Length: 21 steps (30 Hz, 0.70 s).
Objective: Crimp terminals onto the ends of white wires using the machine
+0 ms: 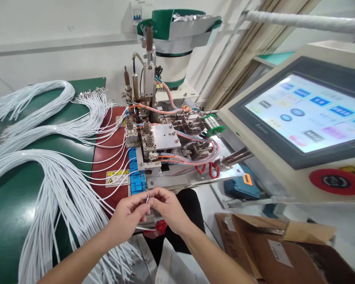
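My left hand point(129, 211) and my right hand point(168, 208) meet in front of the machine. Fingertips of both are pinched together around the end of a thin white cable point(148, 198); its very tip is too small to make out. Just beyond them is a row of blue cable holders point(137, 177) on the machine point(162, 136), with several white cables laid across into it from the left. A thick bundle of white cables point(51, 177) drapes over the green table beside my left forearm.
More cable bundles point(47, 106) lie on the green table point(6, 221). A feeder bowl point(171, 29) stands behind the machine. On the right are a touchscreen panel point(310, 110) with a red stop button point(331, 181) and, below, an open cardboard box point(284, 248).
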Available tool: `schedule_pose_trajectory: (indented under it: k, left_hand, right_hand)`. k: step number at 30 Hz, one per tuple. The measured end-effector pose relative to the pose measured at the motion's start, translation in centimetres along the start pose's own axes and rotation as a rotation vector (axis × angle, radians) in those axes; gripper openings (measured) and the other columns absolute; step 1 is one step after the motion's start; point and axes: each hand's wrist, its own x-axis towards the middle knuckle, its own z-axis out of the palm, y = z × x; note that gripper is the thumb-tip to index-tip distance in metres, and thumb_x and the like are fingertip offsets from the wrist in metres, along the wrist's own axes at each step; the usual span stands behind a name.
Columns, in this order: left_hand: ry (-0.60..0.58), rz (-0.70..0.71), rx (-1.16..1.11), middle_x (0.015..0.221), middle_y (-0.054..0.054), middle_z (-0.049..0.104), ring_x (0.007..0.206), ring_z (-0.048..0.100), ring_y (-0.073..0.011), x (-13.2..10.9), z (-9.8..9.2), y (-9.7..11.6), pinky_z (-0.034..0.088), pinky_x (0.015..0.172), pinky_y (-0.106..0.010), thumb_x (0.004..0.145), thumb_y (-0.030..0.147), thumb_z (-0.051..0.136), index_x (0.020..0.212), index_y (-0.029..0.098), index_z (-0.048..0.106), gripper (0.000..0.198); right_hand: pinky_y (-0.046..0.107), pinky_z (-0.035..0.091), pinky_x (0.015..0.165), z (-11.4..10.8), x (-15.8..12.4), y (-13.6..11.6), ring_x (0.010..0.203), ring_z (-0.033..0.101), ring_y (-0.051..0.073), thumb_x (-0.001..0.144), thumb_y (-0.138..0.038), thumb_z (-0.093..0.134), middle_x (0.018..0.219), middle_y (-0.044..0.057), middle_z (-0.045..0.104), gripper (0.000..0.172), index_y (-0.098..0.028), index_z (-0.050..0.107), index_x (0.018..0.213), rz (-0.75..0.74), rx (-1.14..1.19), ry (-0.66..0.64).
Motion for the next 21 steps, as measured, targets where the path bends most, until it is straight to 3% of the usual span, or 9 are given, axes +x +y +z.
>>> schedule_pose_trajectory:
  k: [3,7,13,16,21]
  left_hand:
    - [0.011,-0.006,-0.012,0.062,0.001,0.053,0.051,0.044,-0.007,0.2,-0.3,0.2,0.039,0.051,-0.02,0.074,0.027,0.056,0.101,0.014,0.065,0.031]
    - [0.048,-0.025,0.003,0.063,0.001,0.056,0.051,0.044,-0.0075,0.5,-0.3,0.4,0.039,0.051,-0.02,0.072,0.025,0.058,0.086,0.014,0.068,0.02]
    - [0.134,-0.089,0.027,0.053,0.002,0.053,0.05,0.044,-0.0082,0.5,-0.1,0.6,0.037,0.049,-0.019,0.067,0.025,0.062,0.074,0.012,0.069,0.016]
    - [0.205,-0.079,-0.017,0.051,0.002,0.052,0.049,0.043,-0.0079,0.6,-0.1,0.5,0.036,0.049,-0.019,0.067,0.029,0.063,0.073,0.011,0.067,0.019]
    - [0.19,-0.035,0.002,0.051,0.003,0.05,0.049,0.042,-0.0071,0.6,-0.3,-0.1,0.035,0.049,-0.018,0.072,0.032,0.061,0.075,0.012,0.066,0.021]
  right_hand:
    - [0.021,0.04,0.054,-0.3,0.1,0.0,0.054,0.05,0.009,0.061,-0.025,0.071,0.059,-0.004,0.056,0.015,-0.017,0.059,0.066,-0.061,-0.057,0.061]
    - [0.026,0.044,0.063,-0.5,0.1,-0.7,0.068,0.057,0.014,0.068,-0.023,0.065,0.072,0.002,0.06,0.007,-0.019,0.065,0.073,-0.308,-0.25,0.055]
    - [0.025,0.043,0.059,-0.1,-0.1,-2.2,0.063,0.054,0.013,0.073,-0.016,0.058,0.067,0.002,0.057,0.009,-0.018,0.062,0.066,-0.564,-0.647,0.076]
    - [0.026,0.044,0.061,0.0,-0.1,-1.9,0.066,0.055,0.014,0.078,-0.017,0.053,0.07,0.003,0.057,0.012,-0.018,0.06,0.069,-0.544,-0.593,0.076]
    - [0.025,0.044,0.061,0.2,0.1,-0.9,0.068,0.055,0.014,0.078,-0.019,0.053,0.07,0.002,0.056,0.011,-0.018,0.059,0.069,-0.459,-0.46,0.098]
